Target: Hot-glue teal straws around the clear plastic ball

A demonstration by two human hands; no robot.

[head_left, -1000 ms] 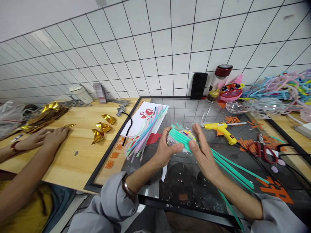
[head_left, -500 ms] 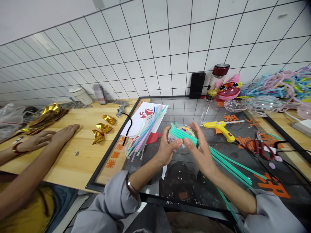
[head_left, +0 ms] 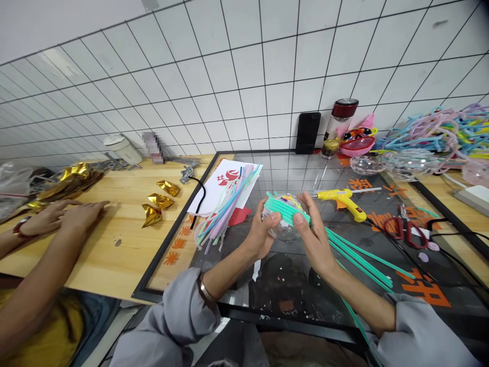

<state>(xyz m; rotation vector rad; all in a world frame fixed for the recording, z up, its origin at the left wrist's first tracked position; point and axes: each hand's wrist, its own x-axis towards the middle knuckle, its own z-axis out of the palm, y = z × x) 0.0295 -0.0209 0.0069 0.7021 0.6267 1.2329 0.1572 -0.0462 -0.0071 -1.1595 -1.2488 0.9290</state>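
Carefully, in the head camera's view, two bare hands cradle a clear, rounded plastic ball [head_left: 287, 233] above the counter [head_left: 130, 270], between its front and back edges. The left hand [head_left: 260, 230] curls around one side, its thumb pressed against a row of flat-laid, mint-green fuzzy stems [head_left: 283, 208]; the right hand [head_left: 316, 237] closes on the opposite side, thumb on the row's other end. Multicoloured bits show at the ball's top, though whether inside or on it cannot be told.

The ball looks light, smooth and rather slippery, its thin wall likely to dent or crack if squeezed; the stems appear soft and bendable. The surest hold would be broad palms at the sides, with thumbs light on the stem row.

Toward the counter's right edge lie a yellow plastic glue gun [head_left: 344, 199] and red-handled metal cutters [head_left: 408, 235]. Near the left edge, a co-worker's hands [head_left: 82, 218] rest close to three folded, shiny gold-foil pieces [head_left: 160, 201].
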